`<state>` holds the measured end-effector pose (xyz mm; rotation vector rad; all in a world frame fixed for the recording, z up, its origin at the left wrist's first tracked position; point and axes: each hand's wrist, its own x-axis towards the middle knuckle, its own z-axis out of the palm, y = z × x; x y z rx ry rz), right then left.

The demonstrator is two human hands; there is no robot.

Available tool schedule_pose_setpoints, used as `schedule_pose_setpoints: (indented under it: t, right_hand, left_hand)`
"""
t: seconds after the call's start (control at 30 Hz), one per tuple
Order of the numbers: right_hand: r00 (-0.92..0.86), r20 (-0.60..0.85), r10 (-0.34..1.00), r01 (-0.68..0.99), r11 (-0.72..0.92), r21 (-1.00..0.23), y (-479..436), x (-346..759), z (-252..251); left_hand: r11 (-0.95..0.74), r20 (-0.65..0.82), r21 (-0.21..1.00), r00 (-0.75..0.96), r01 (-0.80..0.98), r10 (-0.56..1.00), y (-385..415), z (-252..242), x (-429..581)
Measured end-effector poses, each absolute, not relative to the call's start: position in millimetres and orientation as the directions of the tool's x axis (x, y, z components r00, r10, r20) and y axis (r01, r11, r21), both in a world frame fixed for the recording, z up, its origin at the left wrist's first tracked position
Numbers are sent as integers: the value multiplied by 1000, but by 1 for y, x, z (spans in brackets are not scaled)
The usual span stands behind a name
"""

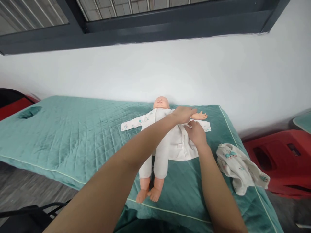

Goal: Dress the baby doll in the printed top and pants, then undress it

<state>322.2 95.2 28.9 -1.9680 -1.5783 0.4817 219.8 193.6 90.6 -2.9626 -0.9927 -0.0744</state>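
A baby doll lies on its back on a teal quilted bed, head towards the wall, bare feet towards me. It wears white trousers and lies on an opened white patterned top. My left hand reaches across the doll's chest and rests by its bare outstretched arm, fingers curled on the arm or the cloth there. Just below it, my right hand pinches the open flap of the top beside the doll's chest.
A crumpled patterned baby garment lies near the bed's right edge. A red stool-like object stands to the right, another red item at far left. A face hole is in the bed's left end. White wall and dark window frame behind.
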Motion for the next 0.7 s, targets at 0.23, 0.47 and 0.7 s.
schedule_pose_setpoints:
  t: [0.23, 0.47, 0.7]
  right_hand:
    - [294, -121, 948, 875, -318, -366, 100, 326, 30]
    - [373, -138, 918, 586, -348, -732, 107, 347, 19]
    - [498, -83, 863, 142, -175, -974, 111, 377, 15]
  left_hand:
    - [-823, 87, -28, 821, 568, 564, 182, 89, 214]
    - [-807, 88, -63, 809, 587, 581, 181, 87, 215]
    - [-817, 106, -90, 821, 570, 561, 177, 79, 215]
